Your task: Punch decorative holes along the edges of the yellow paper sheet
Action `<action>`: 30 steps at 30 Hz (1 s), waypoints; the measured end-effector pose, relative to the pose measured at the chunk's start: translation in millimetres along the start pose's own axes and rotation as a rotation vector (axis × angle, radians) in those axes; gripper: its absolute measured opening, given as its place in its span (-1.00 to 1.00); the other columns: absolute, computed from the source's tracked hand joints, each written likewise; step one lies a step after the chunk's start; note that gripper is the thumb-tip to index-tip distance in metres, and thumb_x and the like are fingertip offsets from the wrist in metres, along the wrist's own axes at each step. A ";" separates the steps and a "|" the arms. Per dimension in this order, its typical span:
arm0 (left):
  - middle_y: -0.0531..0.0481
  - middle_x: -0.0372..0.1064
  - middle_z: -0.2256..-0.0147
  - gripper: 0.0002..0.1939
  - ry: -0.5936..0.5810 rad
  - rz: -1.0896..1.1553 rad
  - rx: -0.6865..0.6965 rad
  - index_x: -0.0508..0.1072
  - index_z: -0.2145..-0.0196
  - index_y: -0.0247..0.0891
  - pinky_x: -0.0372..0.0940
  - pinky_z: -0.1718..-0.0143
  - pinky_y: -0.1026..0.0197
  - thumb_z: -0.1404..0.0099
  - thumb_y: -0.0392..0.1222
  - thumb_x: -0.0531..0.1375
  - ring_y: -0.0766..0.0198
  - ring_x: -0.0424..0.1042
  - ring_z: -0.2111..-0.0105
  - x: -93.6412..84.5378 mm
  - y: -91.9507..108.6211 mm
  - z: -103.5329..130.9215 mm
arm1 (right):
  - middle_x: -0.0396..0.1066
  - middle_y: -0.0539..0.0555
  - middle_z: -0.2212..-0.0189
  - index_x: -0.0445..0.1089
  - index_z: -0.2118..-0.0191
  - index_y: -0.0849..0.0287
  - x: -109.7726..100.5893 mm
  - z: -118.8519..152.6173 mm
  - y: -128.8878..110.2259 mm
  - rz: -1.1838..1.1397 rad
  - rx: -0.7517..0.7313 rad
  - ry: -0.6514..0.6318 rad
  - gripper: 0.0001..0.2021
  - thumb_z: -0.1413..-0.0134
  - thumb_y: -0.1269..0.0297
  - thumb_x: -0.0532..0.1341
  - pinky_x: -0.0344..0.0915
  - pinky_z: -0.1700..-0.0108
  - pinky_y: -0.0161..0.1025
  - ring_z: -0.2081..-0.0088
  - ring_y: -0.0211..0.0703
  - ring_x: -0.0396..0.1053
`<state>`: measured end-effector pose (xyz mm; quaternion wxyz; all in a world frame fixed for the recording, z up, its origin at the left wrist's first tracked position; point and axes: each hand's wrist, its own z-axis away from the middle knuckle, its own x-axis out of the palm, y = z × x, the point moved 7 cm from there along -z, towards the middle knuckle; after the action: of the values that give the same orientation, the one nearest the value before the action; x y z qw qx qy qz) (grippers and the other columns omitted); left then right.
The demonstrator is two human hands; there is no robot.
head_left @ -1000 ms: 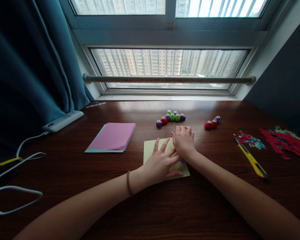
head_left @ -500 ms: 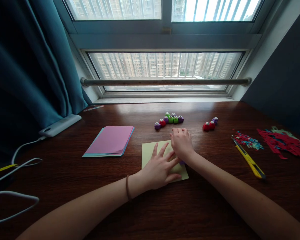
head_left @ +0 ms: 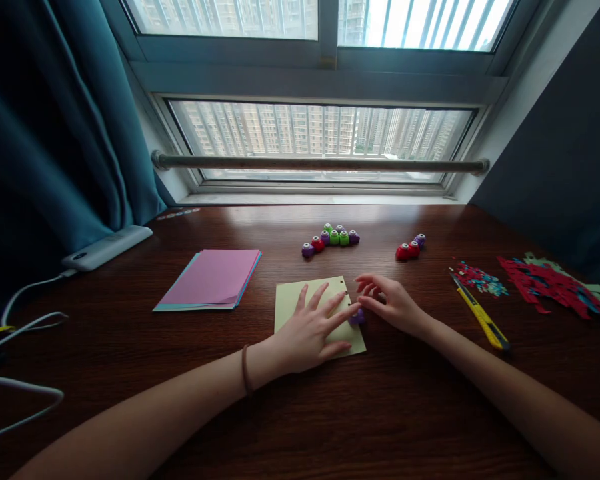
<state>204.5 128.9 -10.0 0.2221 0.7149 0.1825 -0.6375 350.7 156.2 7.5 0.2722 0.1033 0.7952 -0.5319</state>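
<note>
My left hand (head_left: 314,327) lies flat on a pale yellow sheet of paper (head_left: 290,297), its fingers spread. Small dark holes run along the sheet's right edge near the top. At that same edge, beside my left fingertips, sits a small purple craft punch (head_left: 358,317), partly covered by the left index finger. Just to its right hovers my right hand (head_left: 393,303), fingers loosely bent and apart, with nothing visible in them. Its thumb and fingertips are close to the punch; whether they touch it I cannot tell.
Beyond the sheet stand several purple, red and green punches (head_left: 334,237), with more punches (head_left: 409,250) to the right. Pink and blue papers (head_left: 213,277) lie left. A yellow box cutter (head_left: 480,313), paper bits (head_left: 480,279) and red strips (head_left: 550,283) lie right.
My right hand has moved right and toward me, off the sheet's upper right edge, uncovering the holes and more of the purple punch. My left hand stays on the sheet.
</note>
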 end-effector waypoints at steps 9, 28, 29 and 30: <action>0.01 -0.21 -0.25 -0.14 -0.001 0.099 -0.045 -0.43 -0.27 -0.14 -0.40 -0.14 -0.34 -0.29 0.18 0.04 -0.13 -0.35 -0.23 -3.3 -1.5 -0.3 | 0.36 0.03 0.24 0.20 -0.04 0.13 7.4 14.8 -6.1 0.052 -0.101 -0.165 -0.50 0.06 0.34 0.30 0.27 0.17 -0.28 0.24 -0.24 0.32; -0.07 -0.23 -0.25 -0.16 -0.018 0.090 -0.006 -0.31 -0.27 -0.36 -0.51 -0.19 -0.21 -0.30 0.23 -0.03 -0.01 -0.38 -0.25 3.6 -2.5 1.5 | 0.43 0.09 0.30 0.36 0.23 0.18 -97.6 18.1 99.9 0.199 0.347 0.567 -0.68 0.18 0.22 0.32 0.34 0.26 -0.16 0.38 -0.09 0.42; -0.07 -0.22 -0.25 -0.16 -0.021 0.091 -0.004 -0.31 -0.27 -0.37 -0.50 -0.19 -0.21 -0.30 0.23 -0.04 -0.01 -0.38 -0.25 3.6 -2.3 1.6 | 0.44 0.09 0.30 0.36 0.24 0.18 -98.4 19.7 100.8 0.205 0.369 0.586 -0.70 0.17 0.24 0.31 0.34 0.26 -0.16 0.38 -0.09 0.43; -0.07 -0.22 -0.25 -0.17 -0.023 0.093 0.000 -0.30 -0.27 -0.36 -0.50 -0.19 -0.21 -0.31 0.22 -0.04 -0.01 -0.37 -0.25 3.5 -2.1 1.7 | 0.44 0.09 0.29 0.35 0.23 0.19 -98.7 21.1 99.7 0.210 0.380 0.605 -0.71 0.16 0.26 0.30 0.34 0.25 -0.17 0.38 -0.09 0.44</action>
<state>202.4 129.6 -13.8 0.2537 0.7151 0.1465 -0.6347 484.8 190.7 -23.7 0.0540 0.3855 0.7117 -0.5847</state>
